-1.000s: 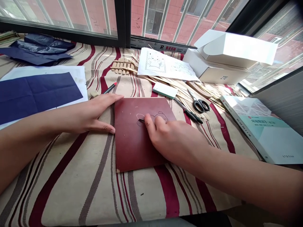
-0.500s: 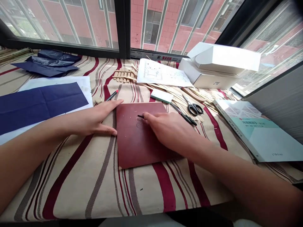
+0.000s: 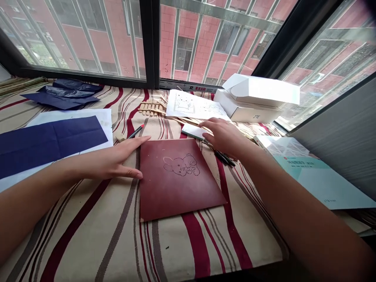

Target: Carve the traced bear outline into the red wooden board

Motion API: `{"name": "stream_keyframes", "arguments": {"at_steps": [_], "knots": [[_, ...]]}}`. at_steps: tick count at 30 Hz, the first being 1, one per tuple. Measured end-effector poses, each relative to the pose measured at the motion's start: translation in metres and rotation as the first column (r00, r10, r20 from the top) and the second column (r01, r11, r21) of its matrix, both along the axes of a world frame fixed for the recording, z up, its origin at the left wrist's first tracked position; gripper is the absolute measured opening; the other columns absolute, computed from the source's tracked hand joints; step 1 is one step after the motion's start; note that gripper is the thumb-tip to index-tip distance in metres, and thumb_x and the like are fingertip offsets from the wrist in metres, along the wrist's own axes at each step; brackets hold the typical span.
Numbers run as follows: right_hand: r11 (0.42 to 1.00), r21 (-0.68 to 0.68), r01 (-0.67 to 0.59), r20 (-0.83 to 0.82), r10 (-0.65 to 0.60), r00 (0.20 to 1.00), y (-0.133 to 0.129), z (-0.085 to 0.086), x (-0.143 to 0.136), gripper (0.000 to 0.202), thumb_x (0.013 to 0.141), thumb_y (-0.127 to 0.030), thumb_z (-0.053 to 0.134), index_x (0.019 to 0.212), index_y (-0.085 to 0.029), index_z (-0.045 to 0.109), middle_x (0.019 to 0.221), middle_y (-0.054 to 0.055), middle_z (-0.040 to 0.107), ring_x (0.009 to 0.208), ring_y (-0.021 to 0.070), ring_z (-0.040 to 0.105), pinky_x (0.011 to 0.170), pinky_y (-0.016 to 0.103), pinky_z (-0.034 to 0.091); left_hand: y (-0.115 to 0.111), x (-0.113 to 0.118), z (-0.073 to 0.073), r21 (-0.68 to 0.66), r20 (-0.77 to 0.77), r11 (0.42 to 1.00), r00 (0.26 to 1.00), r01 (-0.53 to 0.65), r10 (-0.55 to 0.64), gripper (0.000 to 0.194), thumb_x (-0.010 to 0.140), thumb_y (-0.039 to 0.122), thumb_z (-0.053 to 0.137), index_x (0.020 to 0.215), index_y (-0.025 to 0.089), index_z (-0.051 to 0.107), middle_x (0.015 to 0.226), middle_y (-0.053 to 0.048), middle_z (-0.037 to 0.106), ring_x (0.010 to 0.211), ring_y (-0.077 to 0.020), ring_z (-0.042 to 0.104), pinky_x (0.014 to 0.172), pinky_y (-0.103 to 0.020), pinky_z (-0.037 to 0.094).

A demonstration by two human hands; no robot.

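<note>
A dark red square sheet [image 3: 176,199] lies on the striped cloth, with a small outlined animal drawing [image 3: 183,166] on it. My left hand [image 3: 123,158] rests at the sheet's left edge, thumb and fingers spread, holding nothing. Beyond the sheet's upper right corner, my right hand [image 3: 221,135] reaches over a white and green block [image 3: 193,131], its fingers apart at the block's right end. No tool shows in its fingers. Black pens [image 3: 225,158] lie just below that hand.
Blue paper [image 3: 53,139] on white sheets is at the left, crumpled dark blue paper [image 3: 69,94] behind. A pen [image 3: 136,131], a printed drawing [image 3: 195,105], wooden sticks [image 3: 151,107] and a white box [image 3: 255,109] stand farther back. A book [image 3: 317,172] lies right.
My right hand has left the red sheet and moved up and right to the block, uncovering the drawing. The small dark stick no longer shows in it. My left hand stays at the sheet's edge.
</note>
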State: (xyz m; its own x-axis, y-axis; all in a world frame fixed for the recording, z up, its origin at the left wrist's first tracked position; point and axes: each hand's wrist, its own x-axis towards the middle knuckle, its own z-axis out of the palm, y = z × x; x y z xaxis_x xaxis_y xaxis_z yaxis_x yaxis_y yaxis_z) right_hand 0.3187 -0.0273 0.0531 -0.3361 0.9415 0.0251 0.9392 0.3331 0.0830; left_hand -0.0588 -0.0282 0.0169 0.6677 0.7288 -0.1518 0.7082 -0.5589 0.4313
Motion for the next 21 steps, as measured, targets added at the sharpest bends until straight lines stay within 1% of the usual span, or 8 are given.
{"name": "stream_keyframes", "arguments": {"at_steps": [5, 7, 9, 10, 12, 14, 18, 21], "knots": [[0.995, 0.023, -0.100, -0.058, 0.101, 0.993, 0.017, -0.013, -0.013, 0.048, 0.109, -0.022, 0.050, 0.154, -0.014, 0.065, 0.145, 0.022, 0.071, 0.131, 0.0335, 0.066, 0.107, 0.046, 0.052, -0.009, 0.012, 0.007, -0.050, -0.044, 0.998, 0.998, -0.036, 0.033, 0.116, 0.094, 0.080, 0.064, 0.180, 0.024, 0.010, 0.188, -0.016, 0.011, 0.172, -0.0428, 0.019, 0.137, -0.059, 0.028], [0.989, 0.122, -0.081, -0.115, 0.095, 0.989, 0.010, -0.012, -0.014, 0.049, 0.110, -0.019, 0.045, 0.155, -0.010, 0.063, 0.147, 0.025, 0.068, 0.135, 0.0361, 0.062, 0.110, 0.050, 0.050, -0.011, 0.017, 0.012, -0.069, -0.071, 0.996, 0.997, -0.048, 0.043, 0.122, 0.092, 0.082, 0.064, 0.181, 0.023, 0.006, 0.188, -0.018, 0.006, 0.173, -0.0413, 0.014, 0.138, -0.060, 0.025], [0.969, 0.185, -0.165, -0.237, 0.207, 0.949, -0.003, -0.011, -0.016, 0.049, 0.110, -0.020, 0.045, 0.155, -0.013, 0.063, 0.148, 0.023, 0.067, 0.135, 0.0339, 0.061, 0.110, 0.049, 0.050, -0.011, 0.021, 0.017, -0.090, -0.105, 0.994, 0.993, -0.058, 0.049, 0.128, 0.089, 0.083, 0.066, 0.180, 0.018, 0.005, 0.188, -0.021, 0.005, 0.173, -0.0407, 0.012, 0.139, -0.059, 0.023], [0.940, 0.183, -0.287, -0.309, 0.332, 0.891, -0.010, -0.011, -0.018, 0.046, 0.110, -0.021, 0.048, 0.152, -0.016, 0.066, 0.145, 0.020, 0.069, 0.131, 0.0308, 0.064, 0.108, 0.045, 0.052, -0.011, 0.023, 0.019, -0.100, -0.123, 0.994, 0.992, -0.053, 0.041, 0.129, 0.087, 0.082, 0.068, 0.180, 0.016, 0.007, 0.187, -0.021, 0.007, 0.173, -0.0410, 0.012, 0.139, -0.059, 0.023], [0.791, 0.102, -0.603, -0.372, 0.593, 0.714, -0.020, -0.015, -0.021, 0.044, 0.113, -0.022, 0.046, 0.150, -0.022, 0.070, 0.146, 0.016, 0.069, 0.130, 0.0258, 0.065, 0.110, 0.042, 0.052, -0.010, 0.028, 0.022, -0.103, -0.151, 0.994, 0.989, -0.022, 0.006, 0.128, 0.087, 0.079, 0.072, 0.179, 0.014, 0.012, 0.187, -0.022, 0.011, 0.173, -0.0414, 0.012, 0.139, -0.058, 0.023], [0.711, 0.073, -0.700, -0.319, 0.681, 0.659, -0.023, -0.022, -0.023, 0.046, 0.114, -0.021, 0.043, 0.148, -0.026, 0.074, 0.145, 0.015, 0.071, 0.127, 0.0278, 0.065, 0.110, 0.045, 0.052, -0.010, 0.032, 0.022, -0.083, -0.161, 0.997, 0.987, 0.007, -0.020, 0.128, 0.086, 0.078, 0.075, 0.178, 0.013, 0.015, 0.187, -0.022, 0.013, 0.174, -0.0420, 0.011, 0.139, -0.056, 0.024], [0.882, 0.210, -0.422, -0.115, 0.451, 0.885, -0.017, -0.030, -0.021, 0.048, 0.110, -0.019, 0.046, 0.149, -0.017, 0.073, 0.139, 0.027, 0.070, 0.120, 0.0384, 0.062, 0.101, 0.057, 0.053, -0.012, 0.031, 0.017, -0.045, -0.126, 0.999, 0.992, 0.020, -0.025, 0.128, 0.085, 0.083, 0.074, 0.179, 0.017, 0.017, 0.187, -0.021, 0.018, 0.173, -0.0427, 0.014, 0.138, -0.055, 0.027], [0.812, 0.145, -0.565, -0.172, 0.583, 0.794, -0.018, -0.027, -0.016, 0.047, 0.111, -0.021, 0.047, 0.152, -0.025, 0.071, 0.142, 0.020, 0.069, 0.120, 0.0322, 0.062, 0.102, 0.049, 0.054, -0.014, 0.023, 0.009, -0.041, -0.084, 0.999, 0.996, -0.002, -0.001, 0.129, 0.086, 0.090, 0.067, 0.180, 0.021, 0.014, 0.188, -0.019, 0.013, 0.173, -0.0422, 0.013, 0.138, -0.056, 0.026]]}}
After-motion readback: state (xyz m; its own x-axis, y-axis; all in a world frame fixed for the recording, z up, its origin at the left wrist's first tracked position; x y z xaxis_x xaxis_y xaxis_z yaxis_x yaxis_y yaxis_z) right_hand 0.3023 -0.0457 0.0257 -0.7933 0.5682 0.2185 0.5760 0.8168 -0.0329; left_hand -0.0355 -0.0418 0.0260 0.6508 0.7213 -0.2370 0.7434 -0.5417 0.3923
